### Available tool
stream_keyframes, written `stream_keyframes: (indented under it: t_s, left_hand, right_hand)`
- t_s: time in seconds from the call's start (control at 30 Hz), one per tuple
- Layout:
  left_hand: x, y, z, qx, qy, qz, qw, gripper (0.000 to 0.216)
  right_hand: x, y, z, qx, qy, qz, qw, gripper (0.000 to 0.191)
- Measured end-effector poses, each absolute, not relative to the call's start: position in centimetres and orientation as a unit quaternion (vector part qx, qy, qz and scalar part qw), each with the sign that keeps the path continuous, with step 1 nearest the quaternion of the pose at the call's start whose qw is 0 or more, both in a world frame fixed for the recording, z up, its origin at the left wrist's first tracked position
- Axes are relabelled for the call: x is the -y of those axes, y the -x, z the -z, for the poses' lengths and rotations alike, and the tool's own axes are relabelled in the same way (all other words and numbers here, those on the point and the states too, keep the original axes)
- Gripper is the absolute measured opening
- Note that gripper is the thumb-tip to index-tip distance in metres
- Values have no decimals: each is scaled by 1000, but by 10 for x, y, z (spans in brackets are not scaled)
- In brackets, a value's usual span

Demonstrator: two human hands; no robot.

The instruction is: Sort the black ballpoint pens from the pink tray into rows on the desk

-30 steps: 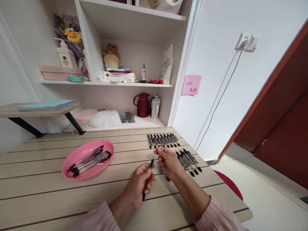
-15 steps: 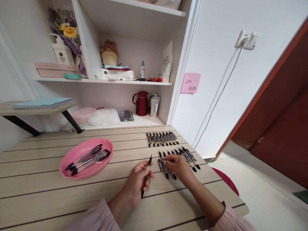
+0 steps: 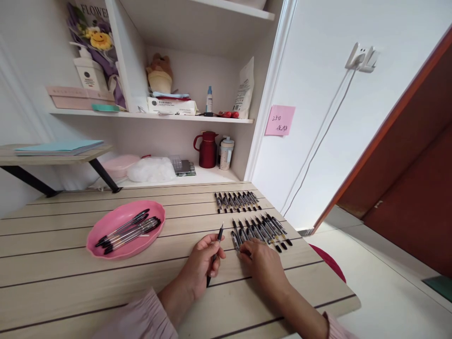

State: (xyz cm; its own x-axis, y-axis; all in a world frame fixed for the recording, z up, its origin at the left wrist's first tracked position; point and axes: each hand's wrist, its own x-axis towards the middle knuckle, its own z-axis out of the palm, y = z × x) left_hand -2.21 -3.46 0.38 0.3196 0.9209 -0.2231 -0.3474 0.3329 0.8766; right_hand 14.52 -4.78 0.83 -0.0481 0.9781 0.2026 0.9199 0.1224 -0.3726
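My left hand [image 3: 205,261] is closed around a dark pen [image 3: 219,234], which stands tilted with its bare writing tip pointing up and away. To the right, my right hand [image 3: 263,263] rests low over the near ends of a row of pens [image 3: 261,229]. Its fingers are bent together at the end of a pen near the row's left side. The fingertips and the ends under them are partly hidden. Behind this row lies a second row of pens [image 3: 238,201], side by side. Left of my hands, a pink oval dish [image 3: 123,253] holds several capped pens [image 3: 129,233].
A slatted wooden table [image 3: 158,292] carries everything. At its back stands a white shelf unit [image 3: 201,119] with a red thermos jug [image 3: 207,149] and a pale bottle [image 3: 226,153]. A small raised stand [image 3: 52,159] sits at the left. The table's right edge drops to the floor.
My right hand has moved toward me, from the upper part of the near row's pens to their near ends. My left hand keeps hold of its pen in nearly the same place.
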Motion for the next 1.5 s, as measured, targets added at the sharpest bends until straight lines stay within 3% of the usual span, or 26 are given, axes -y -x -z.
stream_keyframes:
  t_s: [0.47,0.8,1.0,1.5]
  left_hand:
    - [37,21,-6,-395,-367,-455,709,30]
    - [25,13,-9,-475,-416,-511,583,20]
    - [-9,6,-3,-545,-466,-465,519,14]
    - [-50,-18,10,-639,-577,-313,400,31]
  right_hand:
    - [44,-141,-4,714,668,-60,202,7]
    - [70,-161,2,687,676,-103,247,11]
    - [78,-164,10,673,679,-116,268,11]
    - [81,-164,14,671,673,-116,290,13]
